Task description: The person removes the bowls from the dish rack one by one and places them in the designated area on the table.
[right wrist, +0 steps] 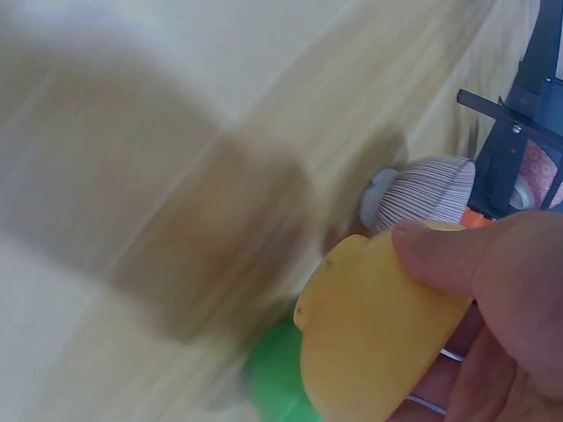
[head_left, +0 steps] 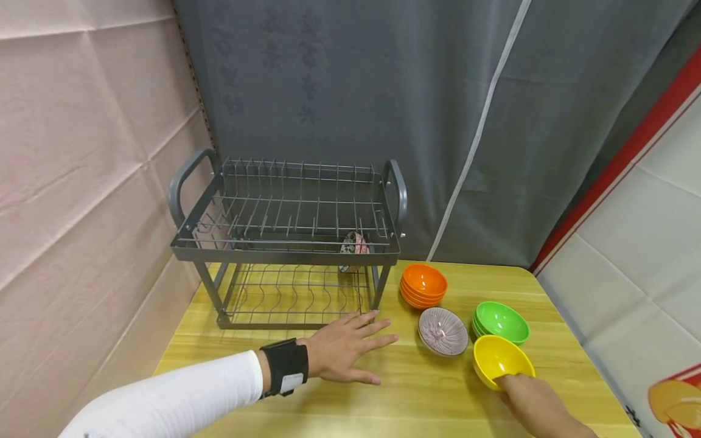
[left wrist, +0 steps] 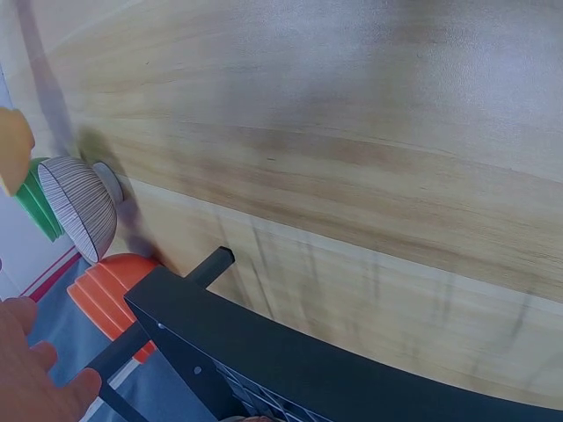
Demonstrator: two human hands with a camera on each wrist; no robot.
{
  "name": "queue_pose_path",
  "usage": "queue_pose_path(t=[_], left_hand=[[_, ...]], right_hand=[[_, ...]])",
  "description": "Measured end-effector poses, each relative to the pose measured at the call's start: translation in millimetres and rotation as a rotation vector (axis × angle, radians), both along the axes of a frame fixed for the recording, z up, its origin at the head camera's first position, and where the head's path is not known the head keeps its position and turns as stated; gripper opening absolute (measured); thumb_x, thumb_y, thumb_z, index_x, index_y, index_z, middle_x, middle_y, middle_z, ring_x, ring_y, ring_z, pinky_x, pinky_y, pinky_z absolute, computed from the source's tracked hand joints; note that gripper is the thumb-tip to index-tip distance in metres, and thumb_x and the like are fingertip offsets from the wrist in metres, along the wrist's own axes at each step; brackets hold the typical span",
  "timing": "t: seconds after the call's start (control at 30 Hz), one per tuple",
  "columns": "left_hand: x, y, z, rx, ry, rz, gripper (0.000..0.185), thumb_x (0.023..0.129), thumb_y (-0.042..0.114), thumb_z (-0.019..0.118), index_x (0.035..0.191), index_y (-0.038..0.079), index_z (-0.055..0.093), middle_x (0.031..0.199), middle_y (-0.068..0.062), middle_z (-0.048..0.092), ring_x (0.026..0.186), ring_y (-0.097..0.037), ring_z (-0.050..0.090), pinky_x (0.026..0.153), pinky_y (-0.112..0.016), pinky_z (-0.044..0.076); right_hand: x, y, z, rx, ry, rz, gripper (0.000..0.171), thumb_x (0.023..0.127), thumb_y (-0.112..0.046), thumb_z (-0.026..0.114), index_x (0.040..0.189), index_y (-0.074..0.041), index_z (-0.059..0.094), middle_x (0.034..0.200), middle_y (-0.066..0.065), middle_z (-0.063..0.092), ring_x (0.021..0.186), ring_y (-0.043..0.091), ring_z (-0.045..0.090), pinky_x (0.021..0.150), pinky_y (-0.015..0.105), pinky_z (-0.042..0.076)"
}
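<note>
My right hand (head_left: 530, 398) grips the near rim of a yellow bowl (head_left: 498, 356), thumb on the outside in the right wrist view, where the bowl (right wrist: 374, 325) looks tilted. Right behind it are stacked green bowls (head_left: 502, 321). To its left lies a striped purple-and-white bowl (head_left: 442, 331), with a stack of orange bowls (head_left: 424, 285) farther back. My left hand (head_left: 347, 350), holding nothing, reaches over the table with its fingers spread, near the dish rack's front right leg. In the left wrist view only part of this hand (left wrist: 40, 374) shows.
A dark two-tier dish rack (head_left: 285, 252) stands at the back left. Inside its lower tier, at the right end, is a patterned bowl (head_left: 353, 249), partly hidden by the upper tier. A grey curtain (head_left: 328, 79) hangs behind the wooden table (head_left: 416, 401), with walls on both sides.
</note>
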State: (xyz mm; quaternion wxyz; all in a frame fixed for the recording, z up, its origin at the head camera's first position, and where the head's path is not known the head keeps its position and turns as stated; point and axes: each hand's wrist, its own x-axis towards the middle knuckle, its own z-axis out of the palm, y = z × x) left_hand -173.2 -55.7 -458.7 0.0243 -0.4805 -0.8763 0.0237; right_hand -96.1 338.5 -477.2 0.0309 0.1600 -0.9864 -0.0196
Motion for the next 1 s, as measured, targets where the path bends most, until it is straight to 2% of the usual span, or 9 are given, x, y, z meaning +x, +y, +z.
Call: queue_pose_path(t=[0.3, 0.67, 1.0], left_hand=[[0.4, 0, -0.6, 0.005, -0.004, -0.003, 0.079, 0.096, 0.076, 0.034, 0.162, 0.035, 0.02, 0.17, 0.001, 0.02, 0.157, -0.028, 0.025, 0.125, -0.049, 0.03], [-1.4, -1, -2.2, 0.009, -0.006, -0.022, 0.078, 0.097, 0.074, 0.033, 0.162, 0.033, 0.02, 0.17, -0.002, 0.022, 0.157, -0.03, 0.024, 0.124, -0.051, 0.032], [-0.1, -2, -4.4, 0.028, -0.016, -0.023, 0.078, 0.097, 0.072, 0.038, 0.162, 0.032, 0.022, 0.17, -0.002, 0.022, 0.156, -0.03, 0.026, 0.124, -0.051, 0.031]], right_hand=[[-1.1, -4, -18.7, -0.014, -0.158, -0.102, 0.016, 0.081, -0.015, 0.079, 0.076, -0.02, 0.064, 0.064, -0.006, 0.061, 0.059, 0.014, 0.057, 0.053, 0.035, 0.047], [1.9, 3, -35.0, -0.017, -0.124, -0.095, 0.018, 0.082, -0.018, 0.079, 0.076, -0.022, 0.062, 0.065, -0.005, 0.062, 0.061, 0.017, 0.061, 0.055, 0.036, 0.05], [0.8, 5, -41.0, -0.036, -0.165, -0.1, 0.019, 0.082, -0.021, 0.079, 0.076, -0.023, 0.061, 0.066, -0.009, 0.06, 0.062, 0.014, 0.06, 0.056, 0.034, 0.05]])
